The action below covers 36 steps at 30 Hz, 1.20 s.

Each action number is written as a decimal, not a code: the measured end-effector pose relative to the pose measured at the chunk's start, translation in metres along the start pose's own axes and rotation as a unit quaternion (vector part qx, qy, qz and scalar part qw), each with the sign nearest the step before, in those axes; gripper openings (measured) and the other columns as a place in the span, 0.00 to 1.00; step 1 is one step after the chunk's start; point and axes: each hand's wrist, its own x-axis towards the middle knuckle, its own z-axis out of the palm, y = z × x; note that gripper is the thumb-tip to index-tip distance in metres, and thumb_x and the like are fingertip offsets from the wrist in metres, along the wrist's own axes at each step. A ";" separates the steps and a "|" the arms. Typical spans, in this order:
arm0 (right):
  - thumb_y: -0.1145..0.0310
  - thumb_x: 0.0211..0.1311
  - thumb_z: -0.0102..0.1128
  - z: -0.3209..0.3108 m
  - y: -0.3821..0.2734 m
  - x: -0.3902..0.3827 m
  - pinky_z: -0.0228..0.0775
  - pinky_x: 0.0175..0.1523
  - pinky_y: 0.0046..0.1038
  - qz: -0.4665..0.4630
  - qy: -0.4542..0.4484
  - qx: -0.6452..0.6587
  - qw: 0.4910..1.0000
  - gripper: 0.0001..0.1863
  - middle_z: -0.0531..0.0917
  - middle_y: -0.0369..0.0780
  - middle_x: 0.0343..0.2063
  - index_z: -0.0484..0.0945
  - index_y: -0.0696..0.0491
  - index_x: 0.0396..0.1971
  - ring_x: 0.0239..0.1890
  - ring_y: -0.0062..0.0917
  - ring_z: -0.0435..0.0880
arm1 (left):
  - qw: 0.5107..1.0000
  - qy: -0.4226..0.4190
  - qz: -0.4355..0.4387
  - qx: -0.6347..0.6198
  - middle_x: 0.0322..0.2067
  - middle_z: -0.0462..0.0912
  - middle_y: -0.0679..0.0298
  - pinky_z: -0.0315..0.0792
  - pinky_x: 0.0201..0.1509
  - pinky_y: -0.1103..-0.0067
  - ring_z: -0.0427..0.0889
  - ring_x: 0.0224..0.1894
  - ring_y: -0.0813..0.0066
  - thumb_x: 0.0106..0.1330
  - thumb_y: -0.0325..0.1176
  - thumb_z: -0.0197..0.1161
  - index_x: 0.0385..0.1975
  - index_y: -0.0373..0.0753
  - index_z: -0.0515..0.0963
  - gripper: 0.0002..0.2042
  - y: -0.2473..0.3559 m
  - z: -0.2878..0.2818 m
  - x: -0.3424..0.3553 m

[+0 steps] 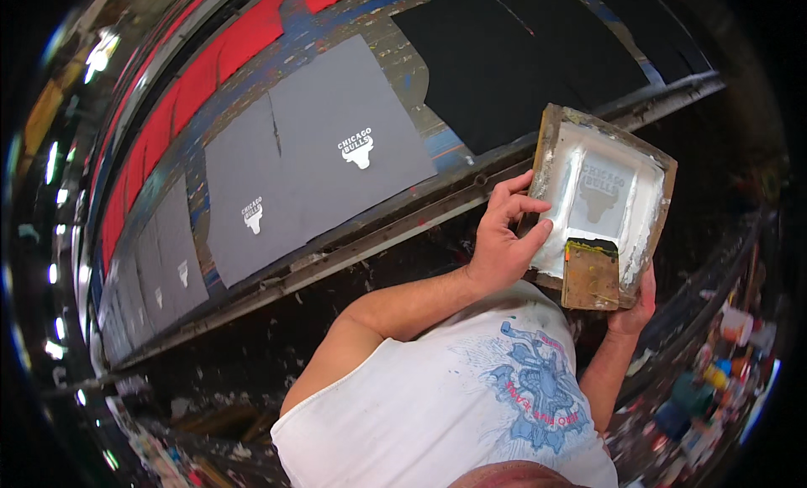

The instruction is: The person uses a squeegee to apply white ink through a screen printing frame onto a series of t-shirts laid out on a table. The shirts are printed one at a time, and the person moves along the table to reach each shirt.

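I hold a wooden-framed printing screen [663,189] tilted up in front of my chest. White ink is smeared over its mesh around a grey bull's-head design. Inside its lower end leans a worn wooden squeegee [592,276]. My left hand [507,236] is closed at the screen's left edge, with thumb and forefinger over the rim. My right hand [636,307] grips the lower right corner from below; its fingers are partly hidden behind the wood. To the left, a grey cloth piece [319,139] lies flat on a long table, bearing two white bull's-head prints.
Black cloth pieces [504,63] lie further right on the paint-stained table, red ones [189,93] along its far side. More printed grey cloth [164,261] is at the left. A metal rail [378,240] runs along the near edge. Several ink containers [698,395] stand at lower right.
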 end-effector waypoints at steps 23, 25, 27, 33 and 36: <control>0.71 0.78 0.69 0.135 0.039 0.233 0.75 0.75 0.33 0.081 -0.322 -0.165 0.929 0.35 0.81 0.46 0.69 0.70 0.62 0.80 0.69 0.30 0.83 | 0.878 0.436 -0.010 0.196 0.82 0.71 0.48 0.75 0.78 0.68 0.81 0.74 0.63 0.67 0.11 0.70 0.62 0.29 0.85 0.22 0.020 -0.049 0.051; 0.71 0.78 0.70 0.130 0.038 0.256 0.75 0.76 0.33 0.022 -0.316 -0.226 0.921 0.34 0.80 0.46 0.69 0.71 0.63 0.79 0.70 0.30 0.82 | 0.897 0.399 0.025 0.188 0.82 0.70 0.48 0.76 0.75 0.70 0.81 0.74 0.64 0.69 0.12 0.70 0.60 0.30 0.86 0.20 0.005 -0.040 0.073; 0.70 0.78 0.70 0.121 0.033 0.274 0.76 0.75 0.32 0.088 -0.289 -0.160 0.940 0.34 0.80 0.45 0.69 0.71 0.63 0.79 0.70 0.28 0.82 | 0.908 0.370 0.030 0.192 0.82 0.69 0.48 0.76 0.74 0.70 0.80 0.74 0.64 0.70 0.13 0.70 0.59 0.31 0.87 0.18 -0.007 -0.034 0.098; 0.70 0.78 0.69 0.105 0.028 0.315 0.73 0.77 0.33 0.079 -0.275 -0.174 0.942 0.34 0.81 0.46 0.69 0.70 0.66 0.79 0.70 0.30 0.83 | 0.908 0.350 -0.018 0.230 0.82 0.69 0.46 0.74 0.77 0.68 0.79 0.77 0.60 0.67 0.12 0.68 0.56 0.32 0.89 0.19 -0.028 -0.014 0.147; 0.67 0.74 0.73 0.098 0.039 0.336 0.76 0.74 0.34 0.083 -0.275 -0.222 0.932 0.35 0.82 0.46 0.66 0.74 0.65 0.76 0.69 0.33 0.84 | 0.890 0.362 0.021 0.279 0.82 0.70 0.48 0.74 0.78 0.69 0.79 0.77 0.60 0.64 0.11 0.66 0.52 0.31 0.90 0.18 -0.049 -0.013 0.161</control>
